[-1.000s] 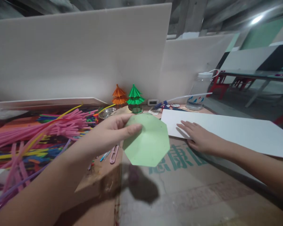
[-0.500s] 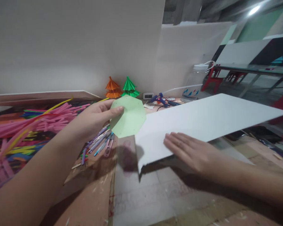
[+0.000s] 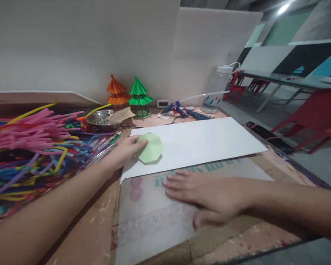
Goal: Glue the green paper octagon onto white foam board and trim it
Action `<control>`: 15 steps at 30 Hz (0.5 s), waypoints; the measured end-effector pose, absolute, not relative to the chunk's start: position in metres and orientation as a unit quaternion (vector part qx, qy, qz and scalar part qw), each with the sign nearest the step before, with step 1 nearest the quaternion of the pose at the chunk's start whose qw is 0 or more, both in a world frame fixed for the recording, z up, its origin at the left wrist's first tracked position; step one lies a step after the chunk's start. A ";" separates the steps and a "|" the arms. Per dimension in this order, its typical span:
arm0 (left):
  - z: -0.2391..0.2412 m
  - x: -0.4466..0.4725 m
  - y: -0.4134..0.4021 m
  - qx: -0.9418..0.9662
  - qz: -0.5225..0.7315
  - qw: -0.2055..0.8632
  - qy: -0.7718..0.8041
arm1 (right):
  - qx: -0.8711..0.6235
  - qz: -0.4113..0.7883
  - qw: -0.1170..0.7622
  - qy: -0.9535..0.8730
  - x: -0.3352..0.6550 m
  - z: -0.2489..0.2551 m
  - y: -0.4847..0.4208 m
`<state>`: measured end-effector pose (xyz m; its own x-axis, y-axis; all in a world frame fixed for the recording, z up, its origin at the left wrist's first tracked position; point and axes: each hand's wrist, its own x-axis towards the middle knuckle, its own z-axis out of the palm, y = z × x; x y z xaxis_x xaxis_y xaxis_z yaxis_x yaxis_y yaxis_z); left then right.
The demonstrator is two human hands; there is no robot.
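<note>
White board (image 3: 198,140) laid flat, octagon (image 3: 152,148) lowered

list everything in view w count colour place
table: 1, pinkish brown, foreground
cardboard: 1, brownish, on table
sheet: 1, white, on cardboard
card: 1, pale green, over sheet
pipe cleaners: many, mixed, left
pens: several, mixed, left
bowl: 1, silver, back left
tower models: 2, orange and green, back
display: 1, white, back
glue gun: 1, blue, back
bottle: 1, clear, back right
panels: at least 2, whitish, behind table
far table: 1, greenish, right
chairs: several, red, right background
ceiling light: 1, white, upper right
left hand: 1, bare, pinching card
right hand: 1, bare, over cardboard
</note>
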<state>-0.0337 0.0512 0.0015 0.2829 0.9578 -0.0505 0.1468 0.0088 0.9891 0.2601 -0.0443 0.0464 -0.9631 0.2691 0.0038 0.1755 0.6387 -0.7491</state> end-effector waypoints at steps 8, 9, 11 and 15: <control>0.018 -0.045 0.057 0.558 0.412 0.527 0.490 | -0.145 0.443 0.081 -0.881 0.252 0.056 -0.048; 0.021 -0.048 0.059 0.553 0.423 0.520 0.494 | -0.144 0.437 0.085 -0.884 0.250 0.058 -0.041; 0.025 -0.054 0.064 0.542 0.444 0.509 0.500 | -0.208 0.371 0.136 -0.895 0.243 0.064 -0.019; 0.027 -0.057 0.069 0.520 0.469 0.500 0.510 | -0.379 0.086 0.149 -0.909 0.220 0.065 0.055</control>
<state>-0.0574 0.0688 0.0271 0.0403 0.9989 -0.0231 0.0614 0.0206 0.9979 0.2204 0.0554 0.0646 -0.6676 0.7155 0.2060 0.6639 0.6973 -0.2704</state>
